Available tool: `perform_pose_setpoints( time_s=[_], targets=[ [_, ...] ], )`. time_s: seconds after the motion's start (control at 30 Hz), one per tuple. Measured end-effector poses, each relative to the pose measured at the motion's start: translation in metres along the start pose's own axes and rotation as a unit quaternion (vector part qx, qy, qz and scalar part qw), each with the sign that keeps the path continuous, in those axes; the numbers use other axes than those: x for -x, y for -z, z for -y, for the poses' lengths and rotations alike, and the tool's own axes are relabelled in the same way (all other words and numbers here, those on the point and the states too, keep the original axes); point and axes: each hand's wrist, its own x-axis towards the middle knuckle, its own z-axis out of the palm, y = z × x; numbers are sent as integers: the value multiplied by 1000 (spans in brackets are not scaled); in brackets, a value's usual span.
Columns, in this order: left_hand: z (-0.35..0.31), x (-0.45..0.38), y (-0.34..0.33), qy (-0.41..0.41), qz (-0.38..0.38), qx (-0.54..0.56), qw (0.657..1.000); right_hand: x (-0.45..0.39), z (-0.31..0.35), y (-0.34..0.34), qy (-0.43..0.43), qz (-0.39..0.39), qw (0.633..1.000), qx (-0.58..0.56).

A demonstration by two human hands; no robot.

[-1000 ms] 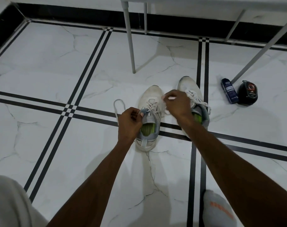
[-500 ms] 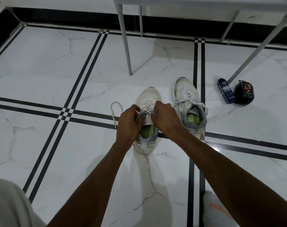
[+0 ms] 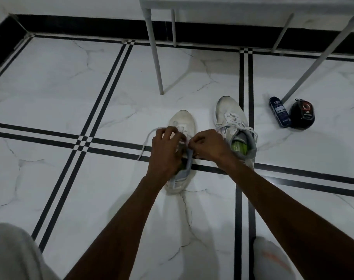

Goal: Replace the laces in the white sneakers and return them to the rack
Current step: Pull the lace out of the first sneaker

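White fabric lace (image 3: 150,136) loops left of left hand (image 3: 166,152) | both hands pinch it over left white sneaker (image 3: 181,150), toe pointing away | right hand (image 3: 207,146) equally near

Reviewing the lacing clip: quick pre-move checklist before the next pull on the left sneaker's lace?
1. Left hand pinches lace: ok.
2. Right hand grips the lace at the eyelets: cannot tell, fingers hide it.
3. Left sneaker flat on floor: ok.
4. Lace's loose end free, lying on floor: ok.
5. Right sneaker laced, beside the left one, apart from it: ok.
6. Blue bottle and black case out of the way: ok.
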Motion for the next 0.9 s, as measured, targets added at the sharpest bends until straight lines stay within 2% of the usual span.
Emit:
perform_pose_setpoints(
  time_s=[0.13, 0.2, 0.23, 0.27, 0.33, 0.37, 0.4, 0.47, 0.53, 0.6, 0.63, 0.7, 0.73, 0.77, 0.8, 0.83, 0.87, 0.9],
  targets=[
    [0, -6, 0, -53, -59, -68, 995, 3, 1, 1, -27, -1, 999, -24],
    [-1, -5, -2, -37, -62, -45, 996, 3, -1, 2, -43, 0, 998, -39],
    [0, -5, -2, 23, -84, 8, 996, 4, -2, 3, -50, -7, 998, -45],
    [4, -7, 0, 117, -129, 79, 982, 4, -2, 5, -55, -16, 997, -47],
    [19, -15, 9, 311, -209, 218, 901, 4, -4, 7, -60, -26, 996, -59],
    [24, -16, 12, 347, -207, 248, 880, 5, -4, 7, -63, -21, 995, -68],
    [23, -16, 17, 335, -189, 261, 885, 5, -3, 7, -58, -15, 996, -65],
    [10, -14, 22, 204, -136, 236, 940, 4, -1, 5, -34, -7, 999, -28],
    [1, -12, 21, 70, -43, 108, 991, 0, 0, 3, -13, -18, 1000, 8],
    [-5, -8, 14, 25, 22, 4, 999, -3, 1, 3, 7, -27, 998, 48],
    [-6, -8, 12, 22, 28, -26, 999, -3, 2, 2, 13, -29, 997, 65],
    [-9, -10, 7, 1, 2, -73, 997, -3, 1, 2, 10, -23, 997, 69],
    [-8, -10, 5, 6, -39, -85, 996, -3, -1, 2, 1, -23, 998, 58],
    [-2, -11, 7, 52, -98, -71, 991, -3, -2, 2, -8, -28, 999, 44],
    [5, -15, 17, 147, -175, -30, 973, -3, -5, 3, -10, -39, 999, 37],
    [16, -20, 30, 267, -247, 21, 931, -4, -7, 3, -7, -51, 998, 37],
    [31, -24, 38, 365, -276, 64, 887, -5, -10, 5, -3, -60, 997, 38],
    [41, -25, 42, 399, -264, 73, 875, -5, -12, 6, 0, -60, 997, 37]
  ],
)
